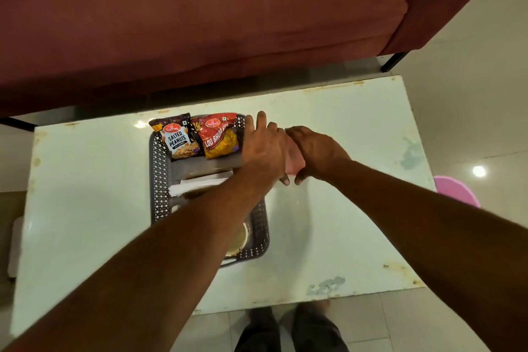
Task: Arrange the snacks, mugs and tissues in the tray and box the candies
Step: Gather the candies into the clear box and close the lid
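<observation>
A dark perforated tray (159, 168) lies on the white table (343, 128). At its far end stand a salted peanuts packet (177, 138) and a red aloo bhujia packet (218, 137). White tissues (197, 184) lie mid-tray, and a mug (238, 240) shows partly under my left forearm at the near end. Just right of the tray sits a pink box (294, 161), mostly hidden. My left hand (264, 146) and my right hand (314, 151) both press around it from either side. No candies are visible.
A maroon sofa (200, 17) runs along the far side of the table. A pink round object (457, 190) lies on the floor at the right. My feet (288, 328) stand at the near table edge.
</observation>
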